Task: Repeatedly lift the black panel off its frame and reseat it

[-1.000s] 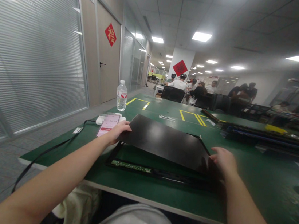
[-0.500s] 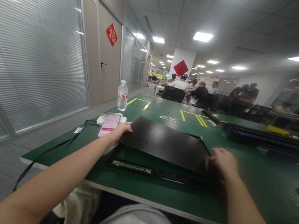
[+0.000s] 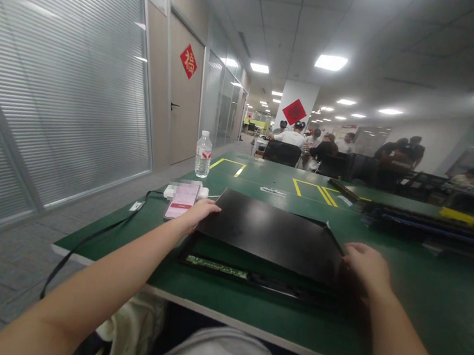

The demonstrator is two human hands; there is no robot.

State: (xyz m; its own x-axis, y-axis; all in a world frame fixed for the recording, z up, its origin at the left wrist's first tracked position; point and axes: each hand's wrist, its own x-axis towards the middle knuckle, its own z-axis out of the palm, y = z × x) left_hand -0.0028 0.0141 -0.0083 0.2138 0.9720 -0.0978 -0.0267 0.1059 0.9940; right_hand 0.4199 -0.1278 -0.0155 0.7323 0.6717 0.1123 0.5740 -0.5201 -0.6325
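A flat black screen panel [image 3: 273, 232] lies tilted above the table, its glossy face up. My left hand [image 3: 202, 215] grips its left edge, thumb on top and the other fingers hidden. At the opposite side, my right hand [image 3: 367, 267] has its fingers closed at the right edge. Below the panel sits a thin black frame [image 3: 275, 284], partly covered by it. A narrow green circuit board [image 3: 216, 266] runs along the frame's near side.
On the green table [image 3: 163, 275], a phone [image 3: 181, 200] lies by a white plug and cable, with a water bottle [image 3: 204, 154] behind. Long dark strips [image 3: 423, 225] are stacked at right. Several people sit at tables farther back.
The whole view has shifted slightly, so things appear farther right. Both hands keep their hold on the panel, which has hardly moved over the frame.
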